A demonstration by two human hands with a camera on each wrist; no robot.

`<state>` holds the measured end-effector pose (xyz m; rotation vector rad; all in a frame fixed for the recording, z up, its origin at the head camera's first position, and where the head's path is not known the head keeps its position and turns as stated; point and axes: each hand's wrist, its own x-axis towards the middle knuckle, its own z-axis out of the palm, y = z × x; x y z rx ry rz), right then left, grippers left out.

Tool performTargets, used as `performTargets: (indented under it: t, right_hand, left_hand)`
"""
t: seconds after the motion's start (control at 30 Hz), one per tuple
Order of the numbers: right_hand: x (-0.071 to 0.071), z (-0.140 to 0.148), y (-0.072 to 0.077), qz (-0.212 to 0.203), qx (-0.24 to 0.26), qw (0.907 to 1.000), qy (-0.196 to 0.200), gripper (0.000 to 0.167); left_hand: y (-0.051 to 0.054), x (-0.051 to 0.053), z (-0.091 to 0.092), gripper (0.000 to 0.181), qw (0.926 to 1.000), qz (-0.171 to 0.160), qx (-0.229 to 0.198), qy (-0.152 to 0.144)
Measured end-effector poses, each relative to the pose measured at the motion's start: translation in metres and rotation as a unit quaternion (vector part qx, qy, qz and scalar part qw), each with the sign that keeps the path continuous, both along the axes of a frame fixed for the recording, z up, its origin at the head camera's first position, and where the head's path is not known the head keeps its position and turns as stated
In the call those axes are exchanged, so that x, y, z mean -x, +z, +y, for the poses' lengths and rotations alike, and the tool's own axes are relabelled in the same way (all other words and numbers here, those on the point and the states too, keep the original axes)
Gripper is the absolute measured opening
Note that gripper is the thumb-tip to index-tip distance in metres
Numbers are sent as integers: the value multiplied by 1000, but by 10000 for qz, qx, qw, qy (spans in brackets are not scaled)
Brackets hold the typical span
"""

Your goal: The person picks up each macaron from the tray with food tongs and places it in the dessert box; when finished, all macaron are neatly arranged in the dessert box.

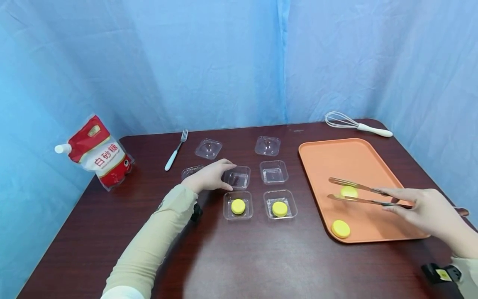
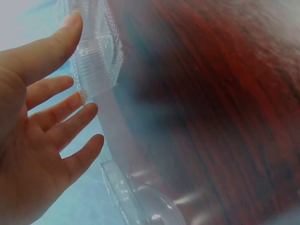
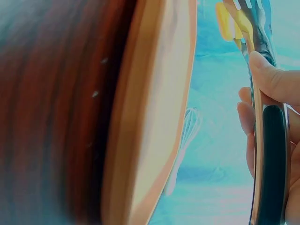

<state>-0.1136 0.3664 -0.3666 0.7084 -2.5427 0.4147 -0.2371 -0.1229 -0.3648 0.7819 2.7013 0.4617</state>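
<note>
My left hand (image 1: pixel 210 175) grips a clear square plastic box (image 1: pixel 242 177) in the back row, thumb at its front side and fingertips at its back. In the left wrist view the spread fingers (image 2: pixel 77 125) lie beside its wall. My right hand (image 1: pixel 425 206) holds metal tongs (image 3: pixel 274 164) with dark grips over the orange tray (image 1: pixel 336 160). A yellow macaron (image 3: pixel 227 21) is between the tong ends. Another macaron (image 1: pixel 340 229) lies at the tray's near left corner. Two front boxes each hold one: left macaron (image 1: pixel 238 206), right macaron (image 1: pixel 279 209).
Another clear box (image 1: pixel 274 172) stands at the back right of the group. Domed lids (image 1: pixel 208 148) lie behind, and one clear piece (image 1: pixel 191 171) is partly behind my left hand. A fork (image 1: pixel 176 151), a sugar pouch (image 1: pixel 102 153) and a whisk (image 1: pixel 358 124) lie around the table.
</note>
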Motion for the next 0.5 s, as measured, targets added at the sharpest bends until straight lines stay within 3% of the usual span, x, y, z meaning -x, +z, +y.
performTargets:
  t: [0.07, 0.27, 0.4, 0.5]
  right_hand:
    - [3, -3, 1, 68, 130, 9998, 148, 69]
    - [12, -16, 5, 132, 290, 9984, 472, 63]
    - [17, -27, 11, 125, 359, 9973, 633, 55]
    - [22, -36, 20, 96, 303, 9972, 679, 36]
  left_hand:
    - [1, 1, 1, 74, 10000, -75, 19, 35]
    - [4, 3, 4, 75, 9998, -216, 18, 18]
    - [5, 3, 5, 75, 9995, -298, 2, 71]
    - [4, 4, 4, 75, 9992, -353, -22, 172]
